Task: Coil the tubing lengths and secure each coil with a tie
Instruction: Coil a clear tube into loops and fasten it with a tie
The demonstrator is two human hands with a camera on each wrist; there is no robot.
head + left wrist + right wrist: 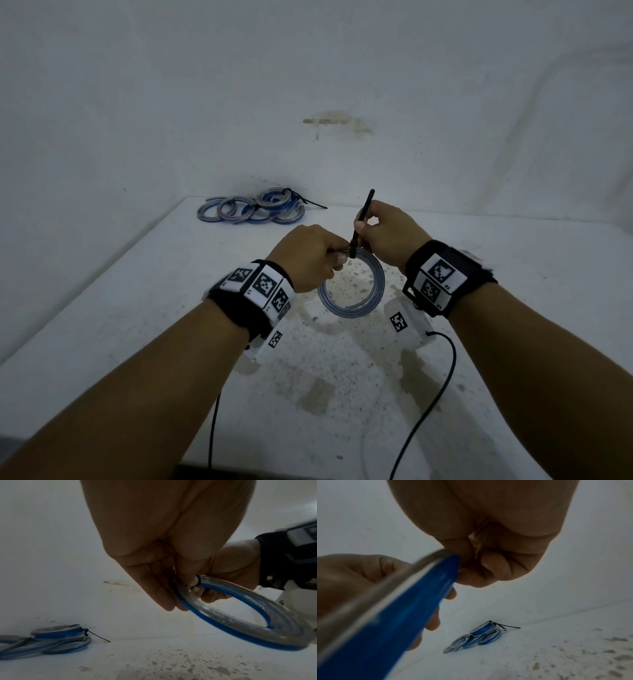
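Here the left hand (310, 255) has its grip closed on the top of a coil of clear and blue tubing (356, 301), holding it in the air above the speckled white counter (137, 308). The right hand (387, 233), just beside it, pinches a black tie (363, 216) whose free end stands upward, while its lower end wraps the coil at the spot between both hands. At the counter's far edge, against the wall, lies a pile of tied coils (253, 207).
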